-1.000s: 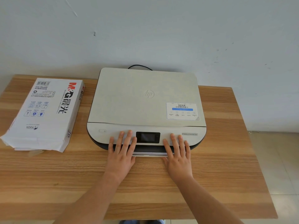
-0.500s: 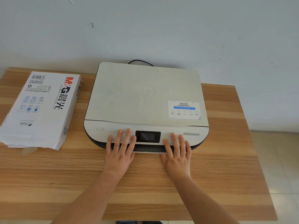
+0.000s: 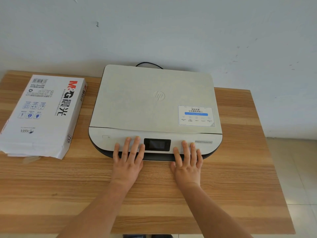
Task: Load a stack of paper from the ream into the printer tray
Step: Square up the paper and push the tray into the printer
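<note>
Resting flat on the front edge of the printer (image 3: 154, 103), both hands lie palm down with fingers spread and nothing held in either. The left hand (image 3: 127, 162) sits just left of the small dark screen (image 3: 157, 144), its fingertips on the pale control panel and its palm over the dark lower front of the machine and the bench (image 3: 68, 186). The right hand (image 3: 187, 164) mirrors it just right of the screen, fingers straight and close together, thumb tucked toward the middle. Neither grip is closed round anything; the fingers simply press or rest on the surface.

Between the two hands, below the screen, a dark strip at the printer's front shows a thin pale edge along its bottom; whether that is the tray is hard to tell. The printer's lid is shut, with a logo in the middle and a label (image 3: 196, 115) with a blue bar near its right front corner. A black cable (image 3: 149, 64) loops up behind it against the wall (image 3: 154, 28).

The ream of paper (image 3: 42, 114) lies flat on the bench well to the left of the printer, apart from both hands, in a white wrapper with red and black print. Its near end looks torn open, with sheet edges showing
</note>
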